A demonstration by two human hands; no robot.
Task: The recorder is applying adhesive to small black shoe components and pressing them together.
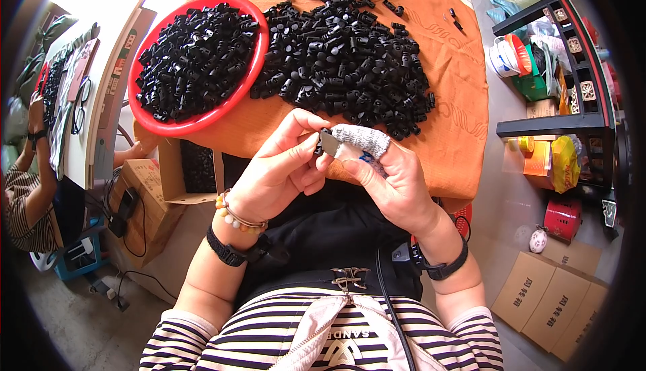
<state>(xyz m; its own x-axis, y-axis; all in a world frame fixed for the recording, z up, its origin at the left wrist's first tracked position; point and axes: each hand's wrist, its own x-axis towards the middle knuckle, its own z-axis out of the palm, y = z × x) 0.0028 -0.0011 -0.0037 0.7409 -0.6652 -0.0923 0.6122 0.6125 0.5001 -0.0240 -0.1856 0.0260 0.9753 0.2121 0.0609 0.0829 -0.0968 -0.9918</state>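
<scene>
Between the thumb and fingers of my left hand (276, 159) is a small black plastic piece (319, 147), mostly covered by the fingertips. My right hand (400, 186) is closed on a short flat metal blade (330, 143), whose tip meets the black piece. Grey knitted cloth (363, 139) wraps the blade's grip and the right fingers. Both hands are over my lap at the near edge of the table. Beyond them, a large heap of similar black plastic pieces (343, 68) covers the orange tablecloth (457, 102). A red round basin (264, 48) to the left is piled with more of them.
An open carton (171, 172) of black pieces stands below the table's left side, beside another cardboard box (151, 216). A black shelf (552, 127) with bags and tubs is at right, above flattened cartons (552, 297). At far left, a person's striped sleeve (33, 213) shows.
</scene>
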